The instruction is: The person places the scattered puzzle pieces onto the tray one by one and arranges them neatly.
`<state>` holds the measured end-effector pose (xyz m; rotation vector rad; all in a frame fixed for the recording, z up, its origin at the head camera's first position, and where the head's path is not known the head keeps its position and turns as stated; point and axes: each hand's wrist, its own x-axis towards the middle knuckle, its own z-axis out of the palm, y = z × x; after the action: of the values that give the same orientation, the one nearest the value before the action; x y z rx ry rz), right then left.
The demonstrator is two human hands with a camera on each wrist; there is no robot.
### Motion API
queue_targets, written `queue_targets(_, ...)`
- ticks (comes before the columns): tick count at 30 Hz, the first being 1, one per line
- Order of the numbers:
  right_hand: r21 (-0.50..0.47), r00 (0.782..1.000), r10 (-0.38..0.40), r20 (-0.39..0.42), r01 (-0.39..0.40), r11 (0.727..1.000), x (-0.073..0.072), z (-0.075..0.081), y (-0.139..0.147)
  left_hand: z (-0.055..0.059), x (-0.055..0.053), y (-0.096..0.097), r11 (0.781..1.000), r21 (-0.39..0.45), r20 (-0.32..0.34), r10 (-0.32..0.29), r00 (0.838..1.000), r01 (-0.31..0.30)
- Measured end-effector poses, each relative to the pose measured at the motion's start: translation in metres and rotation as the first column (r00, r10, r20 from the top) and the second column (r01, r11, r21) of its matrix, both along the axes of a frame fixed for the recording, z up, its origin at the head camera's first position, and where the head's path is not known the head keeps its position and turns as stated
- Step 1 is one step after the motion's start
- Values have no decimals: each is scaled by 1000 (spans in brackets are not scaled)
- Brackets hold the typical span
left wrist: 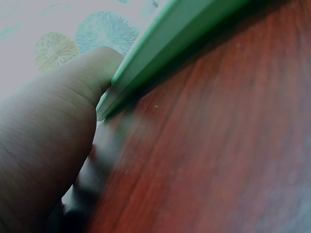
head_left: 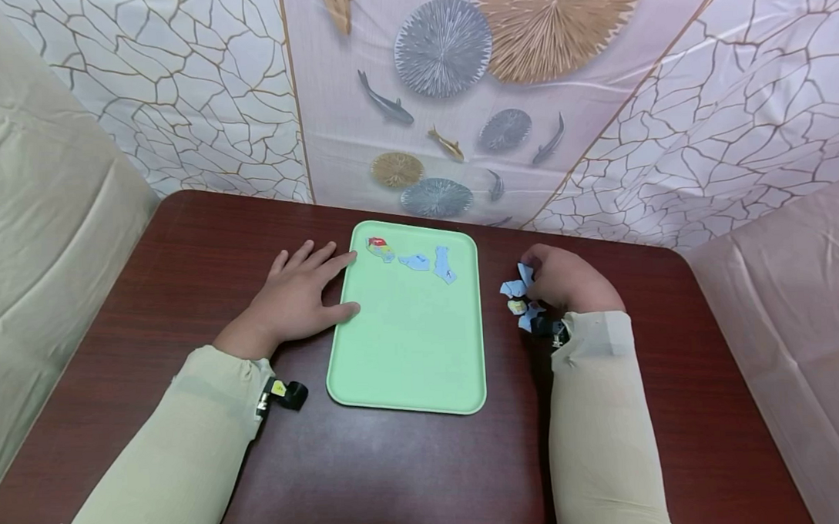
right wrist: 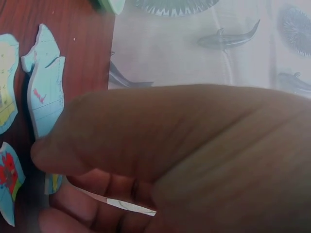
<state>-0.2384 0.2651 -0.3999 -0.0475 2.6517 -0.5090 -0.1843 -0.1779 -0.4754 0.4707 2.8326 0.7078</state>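
Observation:
My left hand (head_left: 292, 297) lies spread on the table, its thumb and index fingertip touching the left rim of a light green tray (head_left: 408, 347). In the left wrist view, the thumb (left wrist: 82, 73) meets the tray's side. Along the tray's upper part lie a multicoloured puzzle piece (head_left: 380, 249) and two pale blue ones, a middle piece (head_left: 415, 261) and a right piece (head_left: 443, 265). Right of the tray, my right hand (head_left: 569, 280) curls over a small group of pieces. Its thumb and fingers pinch a light blue puzzle piece (right wrist: 46, 99), partly hidden by the thumb.
Beside the right hand lie more loose pieces, one yellow and blue (right wrist: 7, 82) and one with a red figure (right wrist: 9, 177). The dark red-brown table (head_left: 413, 470) ends against a patterned cloth (head_left: 443, 138) at the back. Black wrist cameras sit at both cuffs.

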Motion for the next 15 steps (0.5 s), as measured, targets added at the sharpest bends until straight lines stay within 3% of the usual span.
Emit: queue_targets(15,-74,1000,-24,8,24,997,9,18,-15,0,0,0,1000,4,-1,2,1000,-2)
